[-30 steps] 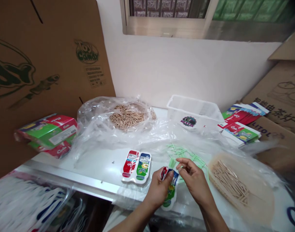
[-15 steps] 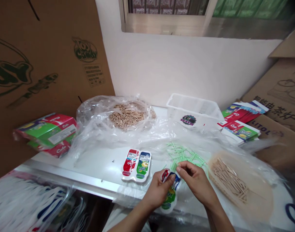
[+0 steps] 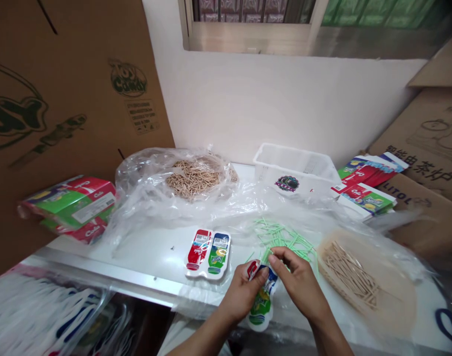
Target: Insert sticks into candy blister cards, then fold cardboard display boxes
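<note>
Near the table's front edge, my left hand point(image 3: 244, 289) grips a bottle-shaped candy pack point(image 3: 261, 309) with red, blue and green printing. The pack stands tilted, its green lower end showing below my thumb. My right hand point(image 3: 296, 274) is closed, thumb and forefinger pinching light green sticks point(image 3: 265, 255) at the top of the pack. How far these sticks sit inside it is hidden by my fingers. Behind my hands lies a loose pile of green sticks point(image 3: 285, 236). To the left, a double bottle-shaped pack point(image 3: 208, 254) lies flat on the table.
A shallow tray point(image 3: 391, 314) at right holds tan sticks point(image 3: 350, 274). More tan sticks point(image 3: 194, 180) lie in a clear plastic bag point(image 3: 137, 173). A white basket point(image 3: 300, 178) stands by the wall. Printed boxes point(image 3: 87, 198), flat cartons point(image 3: 374, 200) and blue scissors point(image 3: 446, 326) lie around the edges.
The pack in my left hand has turned slightly, its lower end swinging a little to the right. My right hand keeps its pinch at the top. The view has shifted slightly.
</note>
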`<control>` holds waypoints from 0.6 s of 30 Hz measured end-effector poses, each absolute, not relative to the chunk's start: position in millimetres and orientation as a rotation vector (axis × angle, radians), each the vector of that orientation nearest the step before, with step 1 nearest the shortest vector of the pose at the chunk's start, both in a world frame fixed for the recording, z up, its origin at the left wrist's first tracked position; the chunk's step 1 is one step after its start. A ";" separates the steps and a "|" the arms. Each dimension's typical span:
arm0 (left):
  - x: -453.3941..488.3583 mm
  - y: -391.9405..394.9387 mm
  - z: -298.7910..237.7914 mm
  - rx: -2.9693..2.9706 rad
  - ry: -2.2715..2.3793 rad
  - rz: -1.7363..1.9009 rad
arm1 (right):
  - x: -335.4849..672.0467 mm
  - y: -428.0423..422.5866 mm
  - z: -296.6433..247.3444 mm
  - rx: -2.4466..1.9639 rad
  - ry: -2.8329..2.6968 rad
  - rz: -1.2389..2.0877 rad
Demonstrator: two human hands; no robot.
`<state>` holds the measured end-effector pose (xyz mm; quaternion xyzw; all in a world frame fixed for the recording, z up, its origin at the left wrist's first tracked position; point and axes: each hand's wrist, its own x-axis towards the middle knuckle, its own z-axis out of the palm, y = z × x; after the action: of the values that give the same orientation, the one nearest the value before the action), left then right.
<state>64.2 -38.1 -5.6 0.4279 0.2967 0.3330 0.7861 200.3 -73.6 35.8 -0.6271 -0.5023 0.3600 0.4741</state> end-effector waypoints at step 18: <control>64.9 -39.9 0.0 0.855 0.552 0.707 | 200.7 -77.7 38.4 -1.524 -1.243 0.900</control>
<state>64.9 -39.9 0.0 0.4006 0.2587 0.3314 0.8141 200.7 -77.7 38.4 -0.6220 -0.5074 0.3673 0.4699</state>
